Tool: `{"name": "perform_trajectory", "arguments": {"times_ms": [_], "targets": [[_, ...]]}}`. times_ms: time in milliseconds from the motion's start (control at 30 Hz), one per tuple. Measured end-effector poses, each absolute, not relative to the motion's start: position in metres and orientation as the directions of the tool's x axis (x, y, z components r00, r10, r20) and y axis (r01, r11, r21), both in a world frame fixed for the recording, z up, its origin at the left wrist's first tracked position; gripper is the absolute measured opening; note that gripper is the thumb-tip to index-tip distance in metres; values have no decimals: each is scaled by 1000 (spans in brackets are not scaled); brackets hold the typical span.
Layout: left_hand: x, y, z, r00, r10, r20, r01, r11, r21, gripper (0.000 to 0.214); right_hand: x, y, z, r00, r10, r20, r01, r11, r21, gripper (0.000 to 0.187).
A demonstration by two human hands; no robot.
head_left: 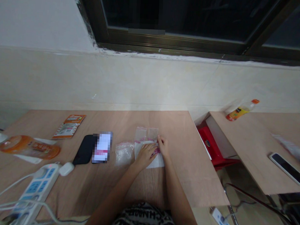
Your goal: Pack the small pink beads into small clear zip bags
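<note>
Left hand (145, 156) lies on clear zip bag (159, 161), fingers (152, 149) together. Right hand (163, 145) at bag's red-marked seal; pinch hidden, clamping indeterminate. Bag on worktop (187, 167), just beside second zip bag (124, 153).

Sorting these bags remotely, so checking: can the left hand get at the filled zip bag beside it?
Probably yes: the left hand lies just right of the filled zip bag, and nothing appears to stand between them.
</note>
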State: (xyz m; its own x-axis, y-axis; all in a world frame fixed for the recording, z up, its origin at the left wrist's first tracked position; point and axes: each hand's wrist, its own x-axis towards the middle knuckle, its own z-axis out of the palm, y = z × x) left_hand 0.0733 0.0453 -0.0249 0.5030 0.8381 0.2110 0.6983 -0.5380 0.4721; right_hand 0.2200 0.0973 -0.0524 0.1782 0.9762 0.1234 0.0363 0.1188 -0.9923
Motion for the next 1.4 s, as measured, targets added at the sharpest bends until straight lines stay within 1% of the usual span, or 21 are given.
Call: {"name": "perform_trajectory", "arguments": {"times_ms": [67, 133, 200, 267, 400, 533, 700, 867, 967, 1067, 1200, 1300, 1400], "targets": [[73, 46, -29, 477, 855, 202, 733, -514, 446, 38, 222, 98, -56, 191, 973, 129, -44, 140, -989, 45], [74, 46, -32, 477, 862, 173, 750, -501, 431, 41, 223, 99, -60, 214, 968, 134, -159, 170, -973, 45], [76, 45, -32, 490, 858, 155, 745, -505, 437, 39, 224, 100, -64, 234, 964, 129, -244, 186, -952, 45], [77, 44, -29, 502, 849, 166, 722, -517, 459, 36, 225, 100, -67, 243, 963, 118, -279, 186, -942, 44], [76, 40, -18, 517, 827, 222, 656, -549, 518, 29, 225, 101, -72, 246, 962, 120, -268, 186, -945, 40], [69, 30, -10, 465, 863, 198, 704, -496, 508, 19, 223, 100, -72, 297, 945, 140, -269, 224, -937, 34], [64, 16, -13, 503, 855, 129, 703, -491, 514, 21, 218, 99, -69, 307, 938, 165, -301, 259, -918, 32], [71, 15, -18, 535, 834, 137, 684, -522, 509, 23, 220, 102, -63, 302, 941, 152, -333, 254, -908, 37], [77, 21, -17, 536, 830, 152, 687, -534, 493, 22, 220, 105, -60, 286, 952, 106, -364, 210, -907, 42], [79, 24, -15, 530, 827, 190, 677, -547, 493, 22, 218, 106, -56, 274, 962, 7, -375, 114, -920, 46], [74, 21, -14, 508, 833, 222, 669, -543, 508, 20, 212, 104, -51, 274, 957, -94, -279, -15, -960, 50], [69, 16, -16, 500, 845, 191, 688, -521, 505, 19, 209, 102, -48, 290, 950, -117, -237, -47, -970, 52], [67, 13, -20, 518, 840, 161, 687, -520, 508, 18, 210, 103, -44, 319, 941, -113, -219, -43, -975, 57]]}}
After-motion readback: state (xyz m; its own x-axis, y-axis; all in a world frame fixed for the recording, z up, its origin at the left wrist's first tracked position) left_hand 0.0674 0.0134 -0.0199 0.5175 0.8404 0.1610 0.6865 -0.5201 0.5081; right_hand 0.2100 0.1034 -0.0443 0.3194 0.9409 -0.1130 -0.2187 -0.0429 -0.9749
